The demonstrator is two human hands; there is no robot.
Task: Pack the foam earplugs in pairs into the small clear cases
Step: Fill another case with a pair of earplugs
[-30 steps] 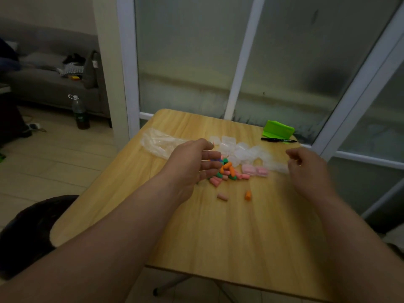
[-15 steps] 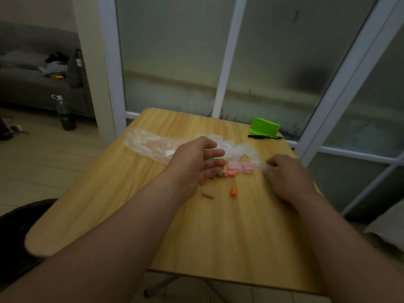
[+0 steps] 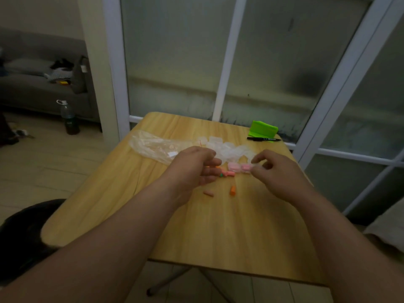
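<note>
Head view: two pink-filled cases (image 3: 234, 166)

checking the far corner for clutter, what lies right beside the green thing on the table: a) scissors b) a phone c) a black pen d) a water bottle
c: a black pen lies just in front of the green thing at the table's far right corner

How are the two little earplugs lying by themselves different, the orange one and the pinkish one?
The orange earplug is bright orange; the pinkish earplug is pale salmon. The orange earplug points roughly away from the person, while the pinkish earplug lies more sideways. The orange earplug sits to the right of the pinkish earplug. Both lie loose on the wooden table, apart from each other and outside any case.
</note>
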